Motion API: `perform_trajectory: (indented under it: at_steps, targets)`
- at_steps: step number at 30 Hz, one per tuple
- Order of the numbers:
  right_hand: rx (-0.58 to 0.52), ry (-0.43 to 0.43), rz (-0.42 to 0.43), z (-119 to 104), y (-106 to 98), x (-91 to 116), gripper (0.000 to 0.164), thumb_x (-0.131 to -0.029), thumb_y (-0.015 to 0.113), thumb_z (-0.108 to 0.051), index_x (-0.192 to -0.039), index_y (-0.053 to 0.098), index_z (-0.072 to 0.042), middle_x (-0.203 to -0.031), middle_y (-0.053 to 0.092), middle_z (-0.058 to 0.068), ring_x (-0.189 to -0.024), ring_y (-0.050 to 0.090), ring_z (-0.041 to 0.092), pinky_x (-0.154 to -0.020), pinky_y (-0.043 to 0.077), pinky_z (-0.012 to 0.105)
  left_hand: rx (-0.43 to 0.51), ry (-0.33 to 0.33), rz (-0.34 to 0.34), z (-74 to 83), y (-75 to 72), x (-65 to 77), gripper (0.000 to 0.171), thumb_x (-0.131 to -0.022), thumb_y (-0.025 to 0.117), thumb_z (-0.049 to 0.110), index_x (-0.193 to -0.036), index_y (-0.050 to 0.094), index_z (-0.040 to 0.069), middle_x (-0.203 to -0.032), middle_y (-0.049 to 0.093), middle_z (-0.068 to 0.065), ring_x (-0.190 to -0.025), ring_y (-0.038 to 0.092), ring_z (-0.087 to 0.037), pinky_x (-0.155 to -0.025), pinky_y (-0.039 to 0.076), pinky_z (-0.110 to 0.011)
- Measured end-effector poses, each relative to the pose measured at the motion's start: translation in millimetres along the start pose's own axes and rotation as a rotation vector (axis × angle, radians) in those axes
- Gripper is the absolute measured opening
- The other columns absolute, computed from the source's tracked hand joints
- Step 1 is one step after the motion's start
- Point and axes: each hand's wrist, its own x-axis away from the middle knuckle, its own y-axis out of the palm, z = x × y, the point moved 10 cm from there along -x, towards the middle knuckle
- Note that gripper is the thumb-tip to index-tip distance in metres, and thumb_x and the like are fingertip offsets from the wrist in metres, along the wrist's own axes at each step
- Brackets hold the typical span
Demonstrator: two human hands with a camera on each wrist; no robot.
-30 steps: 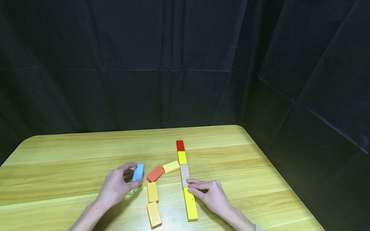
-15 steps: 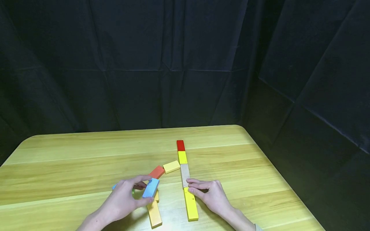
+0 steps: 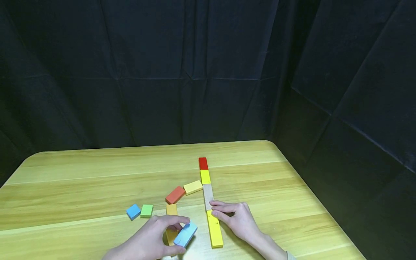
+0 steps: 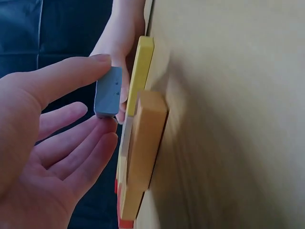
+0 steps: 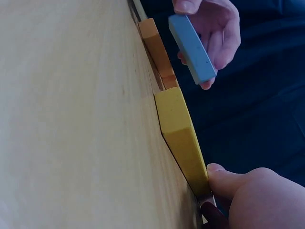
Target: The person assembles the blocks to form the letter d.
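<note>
My left hand (image 3: pixel 151 236) pinches a light blue rectangular block (image 3: pixel 186 234) between thumb and fingers. In the left wrist view the blue block (image 4: pixel 107 95) is raised clear of the tabletop. Two orange blocks (image 3: pixel 171 208) lie end to end beneath, partly covered by that hand. My right hand (image 3: pixel 239 221) rests on a straight row of blocks, its thumb on a long yellow block (image 3: pixel 215 231) and its fingertips on the grey block (image 3: pixel 208 195) beyond. The right wrist view shows the thumb against the yellow block's (image 5: pixel 178 129) top face.
Farther along the row lie a small yellow block (image 3: pixel 205 177) and a red block (image 3: pixel 203 163). A pale yellow block (image 3: pixel 193 187) and an orange-red block (image 3: pixel 175 194) curve leftward from it. Left of these sit small green (image 3: pixel 147 211) and blue (image 3: pixel 133 212) blocks on the wooden table (image 3: pixel 81 187).
My left hand has carried the light blue block rightward and toward me, over the orange blocks. The small green and blue blocks have come into full view. My right hand has stayed put.
</note>
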Motion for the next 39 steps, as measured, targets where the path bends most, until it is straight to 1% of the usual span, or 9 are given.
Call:
perform_trajectory:
  at_steps: [3, 7, 11, 14, 17, 21, 30, 35, 39]
  targets:
    - [-0.002, 0.007, -0.005, 1, 0, 0, 0.016, -0.086, 0.079, -0.028, -0.100, 0.081, -0.022, -0.110, 0.072, -0.021, -0.109, 0.067, 0.005, -0.101, 0.052, 0.033, 0.015, 0.026, -0.064, 4.0, 10.0, -1.0, 0.058, -0.079, 0.086, 0.034, -0.130, 0.064, 0.018, -0.104, 0.070, 0.014, -0.093, 0.060, 0.000, -0.078, 0.050, -0.022]
    - [-0.003, 0.011, -0.008, 1, 0, 1, 0.016, -0.086, 0.078, -0.029, -0.100, 0.081, -0.023, -0.111, 0.072, -0.021, -0.109, 0.067, 0.005, -0.101, 0.052, 0.034, 0.006, 0.081, -0.127, 10.8, 20.1, -1.0, 0.056, -0.082, 0.083, 0.033, -0.131, 0.063, 0.015, -0.112, 0.070, 0.011, -0.096, 0.059, 0.001, -0.084, 0.052, -0.021]
    - [0.002, 0.009, -0.004, 2, 0, 1, 0.015, -0.086, 0.078, -0.030, -0.100, 0.081, -0.023, -0.110, 0.072, -0.020, -0.109, 0.067, 0.005, -0.101, 0.052, 0.035, -0.036, 0.187, -0.125, 20.2, 25.4, 0.3, 0.053, -0.084, 0.081, 0.038, -0.128, 0.065, 0.012, -0.119, 0.070, 0.006, -0.101, 0.061, 0.001, -0.090, 0.054, -0.023]
    - [0.006, 0.008, -0.003, 2, 0, 1, 0.015, -0.086, 0.078, -0.030, -0.100, 0.081, -0.023, -0.110, 0.072, -0.021, -0.109, 0.067, 0.005, -0.101, 0.052, 0.035, -0.084, 0.266, -0.121, 26.6, 30.9, 1.4, 0.049, -0.086, 0.078, 0.041, -0.124, 0.067, 0.012, -0.122, 0.069, 0.004, -0.108, 0.063, -0.002, -0.092, 0.055, -0.025]
    - [0.005, 0.007, -0.004, 2, 0, 1, 0.016, -0.087, 0.078, -0.030, -0.100, 0.081, -0.023, -0.110, 0.072, -0.021, -0.109, 0.067, 0.005, -0.100, 0.052, 0.034, -0.143, 0.339, -0.117, 31.7, 36.4, 2.7, 0.040, -0.089, 0.076, 0.036, -0.120, 0.069, 0.012, -0.122, 0.070, 0.003, -0.111, 0.064, -0.006, -0.092, 0.055, -0.025]
    - [0.000, 0.004, -0.004, 2, 0, 1, 0.016, -0.087, 0.078, -0.030, -0.101, 0.081, -0.023, -0.110, 0.072, -0.021, -0.109, 0.067, 0.005, -0.100, 0.052, 0.033, -0.200, 0.399, -0.118, 33.6, 41.4, 3.6, 0.033, -0.090, 0.075, 0.030, -0.117, 0.069, 0.013, -0.121, 0.071, 0.003, -0.110, 0.064, -0.006, -0.091, 0.054, -0.023]
    - [-0.007, 0.002, -0.003, 1, 0, 0, 0.017, -0.086, 0.078, -0.030, -0.101, 0.081, -0.022, -0.109, 0.072, -0.021, -0.108, 0.067, 0.004, -0.100, 0.053, 0.032, -0.167, 0.382, -0.207, 30.1, 44.4, 5.1, 0.035, -0.092, 0.073, 0.032, -0.121, 0.067, 0.014, -0.117, 0.070, 0.006, -0.099, 0.060, 0.002, -0.083, 0.051, -0.014]
    - [-0.004, -0.004, -0.005, 1, 0, 0, 0.017, -0.087, 0.078, -0.031, -0.101, 0.081, -0.022, -0.110, 0.072, -0.021, -0.108, 0.067, 0.004, -0.099, 0.053, 0.032, -0.186, 0.398, -0.192, 31.5, 40.9, 6.9, 0.037, -0.092, 0.073, 0.033, -0.123, 0.068, 0.013, -0.108, 0.071, 0.009, -0.092, 0.057, 0.005, -0.079, 0.047, -0.009]
    - [-0.008, -0.008, -0.007, 1, 0, 0, 0.018, -0.087, 0.077, -0.031, -0.101, 0.081, -0.022, -0.110, 0.072, -0.021, -0.108, 0.067, 0.005, -0.099, 0.053, 0.032, -0.200, 0.413, -0.183, 32.4, 40.1, 7.4, 0.037, -0.092, 0.072, 0.034, -0.122, 0.069, 0.012, -0.108, 0.072, 0.009, -0.092, 0.058, 0.005, -0.080, 0.047, -0.008]
